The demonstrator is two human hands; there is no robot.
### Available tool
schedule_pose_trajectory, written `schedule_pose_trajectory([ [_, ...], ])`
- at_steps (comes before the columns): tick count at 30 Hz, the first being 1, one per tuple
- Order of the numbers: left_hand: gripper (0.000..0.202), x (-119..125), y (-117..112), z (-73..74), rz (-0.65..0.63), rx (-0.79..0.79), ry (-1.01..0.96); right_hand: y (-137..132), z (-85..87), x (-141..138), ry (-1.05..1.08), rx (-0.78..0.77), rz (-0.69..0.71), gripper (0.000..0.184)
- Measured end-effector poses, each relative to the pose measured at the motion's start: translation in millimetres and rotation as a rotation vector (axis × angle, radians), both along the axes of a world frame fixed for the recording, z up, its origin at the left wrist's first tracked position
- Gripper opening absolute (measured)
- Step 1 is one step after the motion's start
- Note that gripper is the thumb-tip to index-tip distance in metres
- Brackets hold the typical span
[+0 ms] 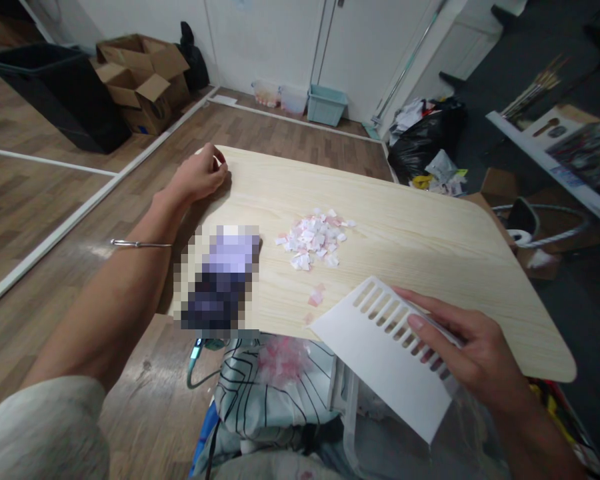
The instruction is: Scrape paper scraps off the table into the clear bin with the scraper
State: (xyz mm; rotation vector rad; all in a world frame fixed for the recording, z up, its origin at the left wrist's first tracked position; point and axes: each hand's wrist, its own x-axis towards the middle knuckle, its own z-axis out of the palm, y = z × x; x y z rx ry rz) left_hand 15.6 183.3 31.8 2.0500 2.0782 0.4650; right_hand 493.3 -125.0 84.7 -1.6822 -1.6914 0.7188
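Observation:
My right hand (473, 350) grips a white flat scraper (380, 347) with a row of slots along one side, thumb on top. The scraper is tilted over the table's near edge, above a clear plastic bin (353, 427). My left hand (205, 175) rests at the far left corner of the wooden table (420, 247), fingers curled; what they hold, if anything, is hidden. Between the hands lies a pile of small white and pink paper scraps (315, 237). A few pink scraps (316, 295) lie closer to the scraper.
A pixelated phone-like object (225, 280) lies at the table's left, with a cable (194, 363) below. Pink scraps (283, 360) sit on striped cloth (260, 407) at my lap. Beyond are a black bin (60, 93), cardboard boxes (140, 80), a teal crate (327, 105) and black bags (425, 137).

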Motion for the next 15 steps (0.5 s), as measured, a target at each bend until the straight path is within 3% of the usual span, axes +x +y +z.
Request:
schedule_pose_trajectory([
  [9,0.056,-9.9,8.0,-7.7,-0.022,0.019,-0.040,10.4,-1.1,13.5,-0.069,0.004,0.159,0.040],
  [15,0.047,-13.3,11.3,-13.6,-0.042,0.071,-0.055,7.3,-0.3,10.8,-0.061,0.018,0.087,0.039],
])
